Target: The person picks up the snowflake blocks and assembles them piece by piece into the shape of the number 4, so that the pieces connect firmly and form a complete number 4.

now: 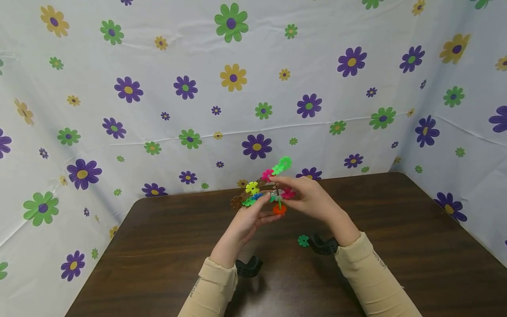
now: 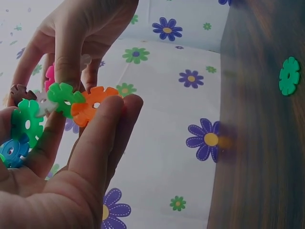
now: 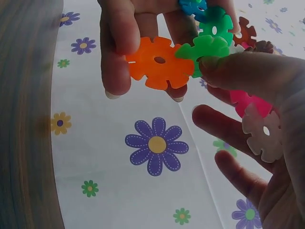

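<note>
A chain of interlocking plastic flower discs (image 1: 252, 188), in brown, yellow, blue, green, pink, white and orange, is held up above the table between both hands. My left hand (image 1: 248, 221) holds the chain from the left. In the left wrist view, its fingers touch the orange disc (image 2: 95, 102) at the chain's end. From the right, my right hand (image 1: 313, 198) pinches the chain; its thumb presses the light green disc (image 3: 209, 47) joined to the orange one. A clear disc (image 3: 264, 133) and a pink disc (image 3: 250, 102) lie beside the right palm.
One loose green disc (image 1: 303, 241) lies on the dark wooden table (image 1: 170, 251), near the black wrist mount (image 1: 322, 245) below the right hand. A white flower-print cloth (image 1: 158, 132) hangs behind the table and along its right side.
</note>
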The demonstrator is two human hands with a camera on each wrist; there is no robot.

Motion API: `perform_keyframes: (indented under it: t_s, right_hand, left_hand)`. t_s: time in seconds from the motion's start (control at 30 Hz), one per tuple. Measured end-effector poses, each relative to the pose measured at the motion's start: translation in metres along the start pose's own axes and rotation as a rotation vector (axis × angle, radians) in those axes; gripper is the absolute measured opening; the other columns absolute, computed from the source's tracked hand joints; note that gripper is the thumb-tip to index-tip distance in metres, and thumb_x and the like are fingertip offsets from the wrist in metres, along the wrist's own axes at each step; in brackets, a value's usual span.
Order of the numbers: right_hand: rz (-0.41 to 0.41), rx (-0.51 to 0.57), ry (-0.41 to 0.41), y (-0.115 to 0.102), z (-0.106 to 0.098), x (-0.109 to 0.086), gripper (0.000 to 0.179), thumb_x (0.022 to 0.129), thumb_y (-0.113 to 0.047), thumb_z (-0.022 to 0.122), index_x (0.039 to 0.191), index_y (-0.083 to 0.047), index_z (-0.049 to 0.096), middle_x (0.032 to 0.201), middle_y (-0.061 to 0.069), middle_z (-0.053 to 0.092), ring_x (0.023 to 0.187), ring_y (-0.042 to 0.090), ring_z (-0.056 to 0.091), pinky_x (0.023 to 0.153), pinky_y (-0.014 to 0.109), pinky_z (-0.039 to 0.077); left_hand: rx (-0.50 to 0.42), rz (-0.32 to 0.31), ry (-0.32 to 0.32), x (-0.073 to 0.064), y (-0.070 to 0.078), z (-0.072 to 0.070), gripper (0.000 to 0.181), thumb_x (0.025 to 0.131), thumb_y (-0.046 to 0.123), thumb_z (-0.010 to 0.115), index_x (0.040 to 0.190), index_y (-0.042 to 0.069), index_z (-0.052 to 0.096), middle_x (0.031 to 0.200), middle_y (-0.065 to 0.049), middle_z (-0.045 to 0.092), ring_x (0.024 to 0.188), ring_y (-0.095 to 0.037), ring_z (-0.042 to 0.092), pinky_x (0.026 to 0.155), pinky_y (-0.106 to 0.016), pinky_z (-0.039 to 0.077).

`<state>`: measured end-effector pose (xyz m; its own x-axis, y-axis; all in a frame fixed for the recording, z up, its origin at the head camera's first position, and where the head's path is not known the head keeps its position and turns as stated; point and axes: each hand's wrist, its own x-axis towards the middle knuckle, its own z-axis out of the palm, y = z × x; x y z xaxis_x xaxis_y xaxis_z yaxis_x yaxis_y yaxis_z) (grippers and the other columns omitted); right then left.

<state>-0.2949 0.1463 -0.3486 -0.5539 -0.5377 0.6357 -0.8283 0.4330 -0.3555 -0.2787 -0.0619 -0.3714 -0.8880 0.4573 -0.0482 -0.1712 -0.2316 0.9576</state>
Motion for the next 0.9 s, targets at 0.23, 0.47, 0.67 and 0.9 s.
perform_keyframes:
  t_s: [0.23,0.47,0.67,0.9]
  right_hand:
    - [0.052,0.065,-0.022,0.001,0.000,0.000,0.067,0.075,0.006,0.079,0.136,-0.013,0.055,0.108,0.007,0.069,0.095,0.018,0.066,0.069,0.024,0.055]
    - [0.129,0.067,-0.003,-0.004,-0.006,-0.006,0.068,0.076,0.000,0.081,0.138,-0.012,0.053,0.110,0.007,0.068,0.090,0.018,0.066,0.067,0.026,0.056]
    - [0.215,0.051,0.035,0.000,-0.016,-0.025,0.072,0.078,-0.008,0.082,0.142,-0.014,0.049,0.120,0.006,0.065,0.100,0.021,0.063,0.079,0.039,0.055]
    - [0.360,0.151,-0.146,0.015,-0.016,-0.053,0.048,0.085,-0.021,0.077,0.128,-0.006,0.060,0.115,0.007,0.066,0.098,0.026,0.062,0.084,0.044,0.052]
  left_hand:
    - [0.011,0.004,-0.004,0.001,-0.001,-0.002,0.057,0.099,0.035,0.055,0.138,-0.005,0.046,0.149,-0.015,0.038,0.109,-0.037,0.062,0.096,-0.049,0.044]
    - [0.033,-0.020,0.030,0.000,0.001,-0.004,0.063,0.097,0.039,0.056,0.141,-0.004,0.042,0.151,-0.016,0.035,0.109,-0.036,0.062,0.098,-0.045,0.044]
    - [0.081,-0.056,0.051,-0.002,0.002,-0.005,0.075,0.095,0.044,0.058,0.148,-0.002,0.030,0.153,-0.014,0.031,0.107,-0.032,0.064,0.111,-0.058,0.014]
    - [0.083,-0.049,0.053,-0.003,0.003,-0.005,0.077,0.094,0.047,0.059,0.148,-0.001,0.031,0.153,-0.014,0.033,0.104,-0.032,0.065,0.112,-0.055,0.017]
